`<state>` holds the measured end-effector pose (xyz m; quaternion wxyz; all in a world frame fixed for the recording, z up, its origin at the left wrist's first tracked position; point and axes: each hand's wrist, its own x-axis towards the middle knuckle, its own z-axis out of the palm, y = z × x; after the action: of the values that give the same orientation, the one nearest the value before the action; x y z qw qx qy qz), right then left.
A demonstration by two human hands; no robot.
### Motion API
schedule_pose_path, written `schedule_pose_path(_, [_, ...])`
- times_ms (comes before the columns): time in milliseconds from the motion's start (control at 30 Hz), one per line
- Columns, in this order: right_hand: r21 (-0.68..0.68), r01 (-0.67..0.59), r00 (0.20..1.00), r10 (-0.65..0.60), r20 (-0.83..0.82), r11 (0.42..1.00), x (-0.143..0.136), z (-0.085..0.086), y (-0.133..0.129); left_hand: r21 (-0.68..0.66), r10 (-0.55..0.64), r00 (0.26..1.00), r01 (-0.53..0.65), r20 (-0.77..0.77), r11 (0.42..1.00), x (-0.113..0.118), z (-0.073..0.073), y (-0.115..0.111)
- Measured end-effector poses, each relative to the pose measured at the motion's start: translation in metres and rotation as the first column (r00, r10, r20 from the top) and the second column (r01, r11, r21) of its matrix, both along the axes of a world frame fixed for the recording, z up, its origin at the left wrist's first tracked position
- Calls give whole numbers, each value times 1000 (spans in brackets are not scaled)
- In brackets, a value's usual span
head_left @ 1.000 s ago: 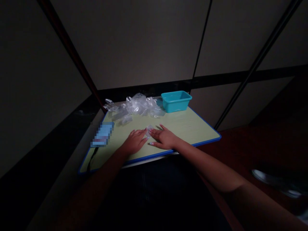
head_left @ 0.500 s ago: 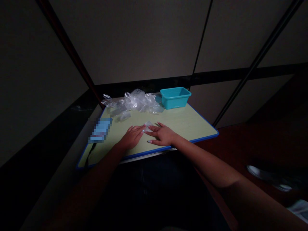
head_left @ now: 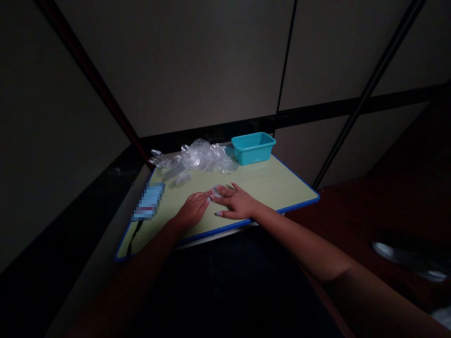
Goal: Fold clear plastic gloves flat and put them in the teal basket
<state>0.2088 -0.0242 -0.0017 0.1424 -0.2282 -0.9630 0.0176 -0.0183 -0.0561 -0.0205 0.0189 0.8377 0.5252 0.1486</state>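
Note:
My left hand [head_left: 194, 209] lies palm down near the front of the small table [head_left: 275, 185], its fingers stretched toward the middle. Opposite it, my right hand [head_left: 238, 203] rests flat with its fingers spread. Under and between the fingertips of both hands is a small piece of clear plastic [head_left: 217, 192], mostly covered, which looks like a little bag. Farther back sits a loose heap of crumpled clear plastic bags [head_left: 201, 157].
A turquoise plastic basket [head_left: 254, 154] stands at the back right of the table. At the left edge lies a blurred-out light blue flat object [head_left: 148, 202] with a dark strap. Panelled walls close off the back. Shoes [head_left: 405, 260] show on the floor at right.
The view has shifted slightly, so the table things sit a little lower. My hands have crept together over the plastic piece, covering more of it.

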Motion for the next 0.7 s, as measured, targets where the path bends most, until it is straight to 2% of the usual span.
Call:
schedule_pose_path(100, [25,27,998,-25,-57,999,2,0,-2,-4,-32,999,32,-8,999,-2,-1,2])
schedule_pose_path(333, [-1,49,998,-49,-47,999,1,-1,-5,-14,-64,997,64,-34,998,-4,-1,3])
schedule_pose_path(700, [-17,56,998,-56,-31,998,-1,-6,-2,-26,-27,990,23,-135,999,-4,-7,1])
